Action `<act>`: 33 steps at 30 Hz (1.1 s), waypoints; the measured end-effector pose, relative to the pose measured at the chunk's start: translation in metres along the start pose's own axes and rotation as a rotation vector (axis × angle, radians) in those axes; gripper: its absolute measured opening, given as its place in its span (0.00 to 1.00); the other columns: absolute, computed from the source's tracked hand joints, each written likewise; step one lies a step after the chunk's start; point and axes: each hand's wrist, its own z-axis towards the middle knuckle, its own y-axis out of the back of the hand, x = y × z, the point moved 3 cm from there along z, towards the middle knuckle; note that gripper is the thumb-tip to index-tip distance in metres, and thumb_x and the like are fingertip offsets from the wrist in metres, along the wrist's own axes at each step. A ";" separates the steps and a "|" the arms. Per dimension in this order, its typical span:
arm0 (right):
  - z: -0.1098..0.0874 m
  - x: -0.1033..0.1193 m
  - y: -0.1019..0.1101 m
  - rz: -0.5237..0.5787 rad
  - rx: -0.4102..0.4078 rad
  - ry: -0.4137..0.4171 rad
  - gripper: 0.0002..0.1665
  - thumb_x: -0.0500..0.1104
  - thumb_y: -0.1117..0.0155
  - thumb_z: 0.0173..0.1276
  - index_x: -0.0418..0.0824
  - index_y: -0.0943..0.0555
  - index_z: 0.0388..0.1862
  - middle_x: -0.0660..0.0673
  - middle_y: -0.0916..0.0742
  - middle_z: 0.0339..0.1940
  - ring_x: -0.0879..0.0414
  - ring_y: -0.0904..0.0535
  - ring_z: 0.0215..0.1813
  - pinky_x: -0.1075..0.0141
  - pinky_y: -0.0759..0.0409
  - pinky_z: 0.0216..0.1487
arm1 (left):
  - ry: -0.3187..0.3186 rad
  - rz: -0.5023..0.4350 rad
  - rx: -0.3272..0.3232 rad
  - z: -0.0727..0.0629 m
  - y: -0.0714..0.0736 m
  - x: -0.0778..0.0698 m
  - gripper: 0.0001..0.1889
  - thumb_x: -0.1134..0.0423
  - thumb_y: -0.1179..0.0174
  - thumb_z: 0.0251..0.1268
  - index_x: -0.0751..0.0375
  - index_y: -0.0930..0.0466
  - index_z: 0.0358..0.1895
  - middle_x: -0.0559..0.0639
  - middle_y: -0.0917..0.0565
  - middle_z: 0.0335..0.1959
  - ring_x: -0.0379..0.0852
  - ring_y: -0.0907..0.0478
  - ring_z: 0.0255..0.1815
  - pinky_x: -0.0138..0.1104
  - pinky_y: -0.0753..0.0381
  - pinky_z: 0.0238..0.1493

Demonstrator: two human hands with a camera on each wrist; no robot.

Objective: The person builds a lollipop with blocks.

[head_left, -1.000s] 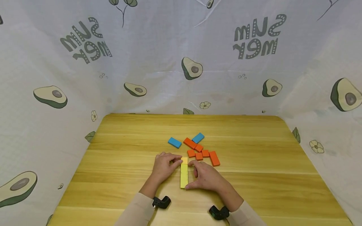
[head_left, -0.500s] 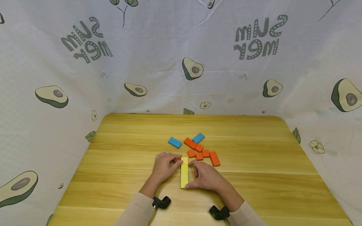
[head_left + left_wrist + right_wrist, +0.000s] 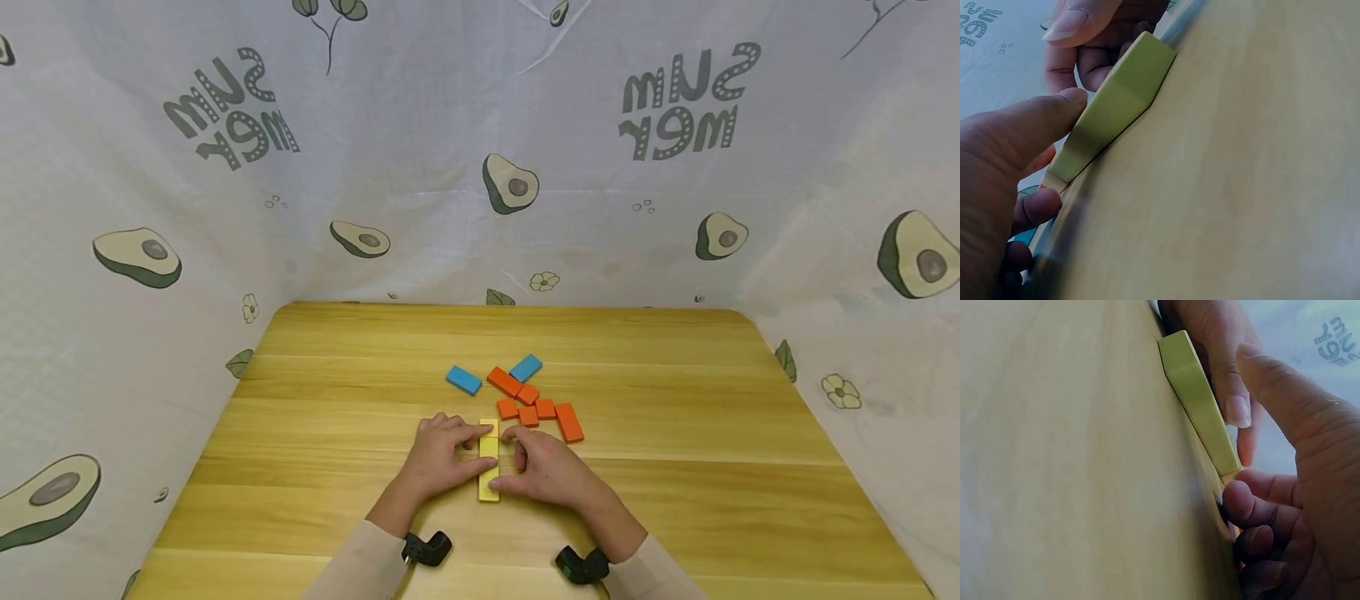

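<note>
so your left hand [image 3: 442,457] comes in from the left with its thumb and index fingers spread apart. the index lies over the small yellow block [image 3: 489,422] and the thumb lies over the long yellow block [image 3: 488,450]. in the left wrist view that thumb tip looks like it's resting on the long one's edge.

your right hand [image 3: 551,473] has thumb and index wide apart, other fingers curled in. the index tip is just right of the small yellow block, can't tell if it's touching. the thumb hovers by the near part of the long yellow block, and the wrist views show a gap there.

both yellow pieces lie in one line on the desk [image 3: 337,392], the long one pointing at you and the small one at its far end.

just past your fingers there's a loose bunch of orange blocks [image 3: 528,416], four small and two long. one blue block [image 3: 526,367] sits right by the far long orange one, and another blue block [image 3: 463,380] is off to the left.

you've got a black device [image 3: 427,550] on each wrist, and a white avocado-print cloth [image 3: 420,150] behind the desk.
</note>
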 end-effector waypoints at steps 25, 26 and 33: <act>-0.012 -0.054 0.062 -0.105 -0.092 -0.539 0.31 0.60 0.26 0.61 0.36 0.26 0.44 0.46 0.24 0.27 0.52 0.29 0.28 0.62 0.32 0.31 | 0.020 -0.028 0.025 0.000 -0.001 -0.005 0.26 0.39 0.29 0.59 0.40 0.14 0.61 0.27 0.31 0.18 0.33 0.41 0.28 0.36 0.43 0.46; -0.013 -0.055 0.063 -0.110 -0.088 -0.542 0.30 0.60 0.27 0.62 0.37 0.26 0.42 0.45 0.23 0.27 0.52 0.29 0.29 0.62 0.32 0.31 | 0.021 -0.029 0.029 -0.001 -0.001 -0.006 0.26 0.39 0.29 0.59 0.40 0.14 0.61 0.27 0.31 0.18 0.33 0.41 0.28 0.36 0.43 0.46; -0.017 -0.059 0.069 -0.145 -0.056 -0.525 0.25 0.58 0.30 0.66 0.38 0.25 0.36 0.45 0.22 0.27 0.52 0.29 0.28 0.62 0.33 0.31 | 0.006 -0.033 0.015 -0.002 -0.002 -0.011 0.26 0.40 0.28 0.59 0.42 0.14 0.60 0.27 0.29 0.18 0.32 0.42 0.28 0.35 0.43 0.44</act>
